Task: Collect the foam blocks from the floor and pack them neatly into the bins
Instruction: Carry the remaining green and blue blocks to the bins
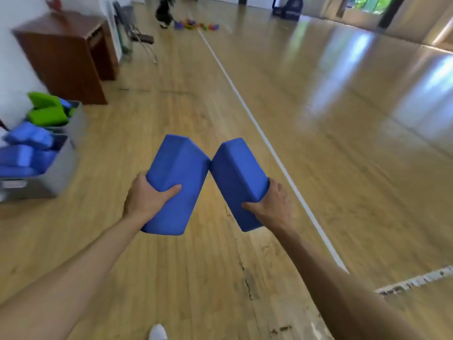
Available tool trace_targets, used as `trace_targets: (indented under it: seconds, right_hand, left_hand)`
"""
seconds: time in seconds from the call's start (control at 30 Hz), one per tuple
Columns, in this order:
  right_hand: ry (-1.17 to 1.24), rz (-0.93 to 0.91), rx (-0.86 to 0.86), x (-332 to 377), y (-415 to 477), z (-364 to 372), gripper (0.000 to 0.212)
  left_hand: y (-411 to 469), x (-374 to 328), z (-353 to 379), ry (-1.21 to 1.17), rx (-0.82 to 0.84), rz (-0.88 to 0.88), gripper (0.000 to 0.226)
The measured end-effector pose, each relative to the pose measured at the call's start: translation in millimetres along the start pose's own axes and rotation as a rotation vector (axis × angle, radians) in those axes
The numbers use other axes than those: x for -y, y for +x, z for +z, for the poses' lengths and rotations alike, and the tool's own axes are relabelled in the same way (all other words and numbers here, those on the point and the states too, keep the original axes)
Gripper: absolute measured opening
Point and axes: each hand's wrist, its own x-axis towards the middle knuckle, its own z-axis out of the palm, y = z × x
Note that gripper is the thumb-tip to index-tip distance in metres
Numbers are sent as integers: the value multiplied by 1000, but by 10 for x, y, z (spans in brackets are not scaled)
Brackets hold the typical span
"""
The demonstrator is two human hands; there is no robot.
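My left hand [147,198] grips a blue foam block [175,173] around its near end, thumb on top. My right hand [272,202] grips a second blue foam block [236,176] the same way. Both blocks are held in the air above the wooden floor, tilted towards each other, and their far corners touch. At the left edge stands a grey bin [52,177] holding several blue foam blocks [27,148]. Behind it a second grey bin [78,119] holds green foam blocks [46,110].
A brown wooden cabinet [71,55] stands against the left wall, with folding chairs [137,38] behind it. A white line [257,126] runs along the wooden floor. Far off, a person [165,13] crouches by small colourful objects [196,25]. My white shoe [158,332] shows at the bottom.
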Motion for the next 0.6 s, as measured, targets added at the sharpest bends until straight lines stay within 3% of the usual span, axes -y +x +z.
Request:
trace_targets:
  seconds: [0.3, 0.6]
  right_hand:
    - [88, -268, 129, 2255, 1097, 1450, 84]
    - [165, -463, 234, 3456, 2016, 2470, 88]
  left_hand:
    - [1427, 855, -1810, -85, -318, -98, 77]
    - [2202, 1382, -2329, -104, -571, -252, 71]
